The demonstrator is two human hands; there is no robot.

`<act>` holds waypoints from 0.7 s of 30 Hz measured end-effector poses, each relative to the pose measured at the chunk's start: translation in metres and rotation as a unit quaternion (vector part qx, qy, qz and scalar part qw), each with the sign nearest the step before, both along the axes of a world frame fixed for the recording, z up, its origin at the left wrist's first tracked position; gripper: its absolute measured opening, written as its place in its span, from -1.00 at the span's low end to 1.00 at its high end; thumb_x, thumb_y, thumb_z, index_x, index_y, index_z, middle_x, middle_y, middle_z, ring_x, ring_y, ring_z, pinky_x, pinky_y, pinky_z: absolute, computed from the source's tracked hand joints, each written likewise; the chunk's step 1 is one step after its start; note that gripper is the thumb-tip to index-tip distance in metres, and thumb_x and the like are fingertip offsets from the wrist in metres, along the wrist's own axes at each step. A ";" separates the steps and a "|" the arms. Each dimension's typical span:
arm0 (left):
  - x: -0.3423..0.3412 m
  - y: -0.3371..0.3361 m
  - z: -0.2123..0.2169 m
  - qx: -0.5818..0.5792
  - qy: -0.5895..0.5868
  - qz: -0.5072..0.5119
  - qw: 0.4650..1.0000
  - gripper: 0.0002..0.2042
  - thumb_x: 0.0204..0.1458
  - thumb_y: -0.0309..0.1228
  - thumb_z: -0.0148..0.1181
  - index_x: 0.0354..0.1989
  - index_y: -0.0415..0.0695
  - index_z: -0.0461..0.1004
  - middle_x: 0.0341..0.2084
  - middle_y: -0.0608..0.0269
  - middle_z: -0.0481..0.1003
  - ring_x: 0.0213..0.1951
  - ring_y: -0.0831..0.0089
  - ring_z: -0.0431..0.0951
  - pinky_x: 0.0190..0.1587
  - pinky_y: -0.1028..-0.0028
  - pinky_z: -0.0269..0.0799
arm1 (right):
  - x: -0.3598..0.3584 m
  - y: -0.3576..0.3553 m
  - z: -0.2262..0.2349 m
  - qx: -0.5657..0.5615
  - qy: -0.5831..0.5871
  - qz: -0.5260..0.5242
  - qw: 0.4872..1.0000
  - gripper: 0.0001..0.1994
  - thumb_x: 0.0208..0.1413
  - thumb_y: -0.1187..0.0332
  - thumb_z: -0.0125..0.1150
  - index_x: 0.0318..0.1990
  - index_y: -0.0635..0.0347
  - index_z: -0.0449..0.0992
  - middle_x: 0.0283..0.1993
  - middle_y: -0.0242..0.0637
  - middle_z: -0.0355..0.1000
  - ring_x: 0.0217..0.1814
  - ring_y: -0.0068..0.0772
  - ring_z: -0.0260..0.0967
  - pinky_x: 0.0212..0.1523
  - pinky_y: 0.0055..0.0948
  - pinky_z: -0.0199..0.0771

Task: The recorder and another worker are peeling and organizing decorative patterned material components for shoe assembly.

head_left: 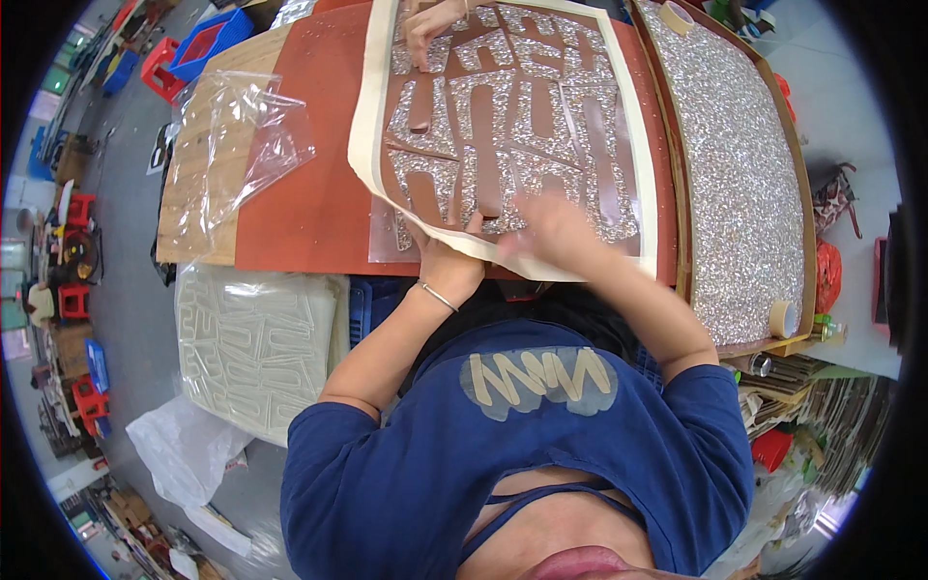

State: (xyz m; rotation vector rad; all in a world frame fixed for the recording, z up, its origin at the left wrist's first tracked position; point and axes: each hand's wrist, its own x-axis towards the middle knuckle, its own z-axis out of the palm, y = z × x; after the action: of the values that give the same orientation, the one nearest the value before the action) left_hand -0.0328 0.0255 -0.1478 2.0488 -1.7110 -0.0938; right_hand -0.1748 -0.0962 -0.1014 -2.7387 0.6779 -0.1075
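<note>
A cream-bordered sheet point(368, 135) lies over the reddish-brown board, with brown strips and shapes set among silver glitter areas. Its near left edge is lifted and bends upward. My left hand point(449, 266) grips that near edge, fingers showing at the sheet's lower part. My right hand point(553, 232) is over the near middle of the sheet, smeared by motion, so its fingers cannot be made out. At the far left corner of the sheet, another person's hand point(421, 37) touches the surface with its fingers pointing down. A clear film edge shows beneath the sheet's near side.
The reddish-brown board point(300, 193) carries crumpled clear film point(275, 135) on its left. A glitter-covered panel point(739, 184) stands at right with tape rolls point(783, 318) on it. Stacked translucent sheets point(256, 348) lie at near left, a white plastic bag point(184, 449) below them.
</note>
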 end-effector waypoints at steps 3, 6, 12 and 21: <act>0.002 -0.001 -0.016 0.037 -0.008 -0.007 0.999 -0.58 0.01 -0.30 -0.03 0.03 -0.25 0.39 0.20 -0.23 0.10 0.26 -0.28 -0.06 0.18 -0.34 -0.34 | -0.021 0.049 -0.032 -0.108 -0.082 0.095 0.986 -0.38 -0.10 0.10 0.28 -0.01 0.47 0.33 0.04 0.12 0.33 0.13 0.01 0.27 0.18 -0.13 0.19; -0.003 -0.001 -0.014 0.093 -0.043 -0.022 0.994 -0.58 0.03 -0.33 -0.06 0.06 -0.25 0.34 0.17 -0.28 0.13 0.23 -0.22 0.05 0.19 -0.32 -0.30 | -0.026 0.036 -0.052 -0.138 -0.168 0.071 0.973 -0.60 -0.08 0.36 0.21 -0.10 0.42 0.36 -0.16 0.05 0.41 -0.07 -0.02 0.38 -0.03 -0.16 0.36; -0.008 0.002 -0.020 0.080 -0.129 0.007 0.988 -0.60 0.02 -0.39 -0.11 0.07 -0.18 0.32 0.14 -0.27 0.19 0.22 -0.25 0.06 0.18 -0.33 -0.30 | -0.041 -0.038 0.014 -0.071 -0.269 -0.169 0.946 -0.90 0.04 0.46 0.04 -0.49 0.22 0.35 -0.55 -0.10 0.33 -0.51 -0.01 0.36 -0.51 -0.18 0.33; -0.015 0.003 -0.009 0.020 0.040 -0.139 0.989 -0.67 -0.07 -0.49 -0.02 -0.08 -0.21 0.43 -0.04 -0.10 0.37 0.07 0.06 0.32 0.09 0.19 0.22 | -0.045 0.016 -0.025 0.021 -0.188 -0.016 0.982 -0.87 -0.07 0.41 0.19 -0.37 0.22 0.42 -0.41 -0.17 0.37 -0.34 -0.10 0.38 -0.32 -0.19 0.40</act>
State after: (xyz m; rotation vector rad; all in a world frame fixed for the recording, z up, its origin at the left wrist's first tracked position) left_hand -0.0476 0.0284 -0.1563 1.7956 -1.9470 -0.2991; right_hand -0.2197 -0.0797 -0.1267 -2.5622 0.6072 -0.5934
